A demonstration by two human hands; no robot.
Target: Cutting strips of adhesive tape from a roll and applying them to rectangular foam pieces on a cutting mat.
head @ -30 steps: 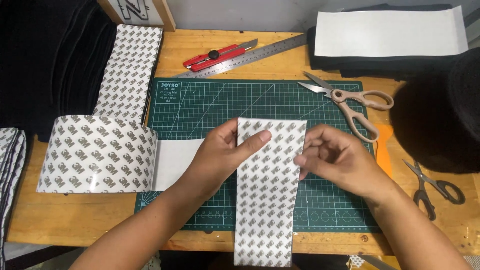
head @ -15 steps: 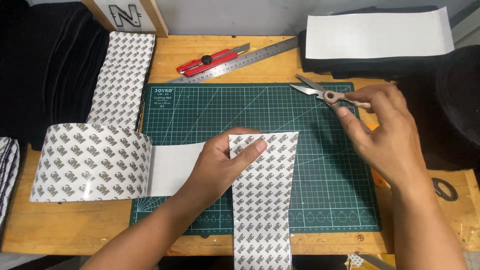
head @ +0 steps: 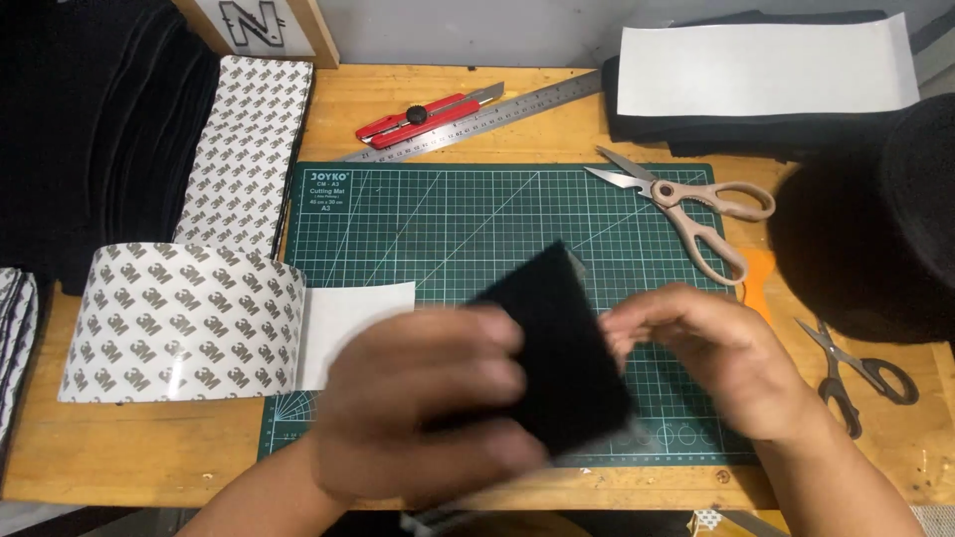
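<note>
Both hands, blurred, hold a black rectangular piece [head: 557, 358] above the green cutting mat [head: 448, 214] on the bench: the left hand [head: 428, 408] curls round its near edge, the right hand [head: 706, 363] pinches its far side (large scissors [head: 686, 204] near, presumably within reach).

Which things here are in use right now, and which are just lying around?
In use: left hand and right hand holding a black strip over the green cutting mat.

Lying about: beige scissors, red knife, steel ruler, tape roll, small black scissors.
</note>
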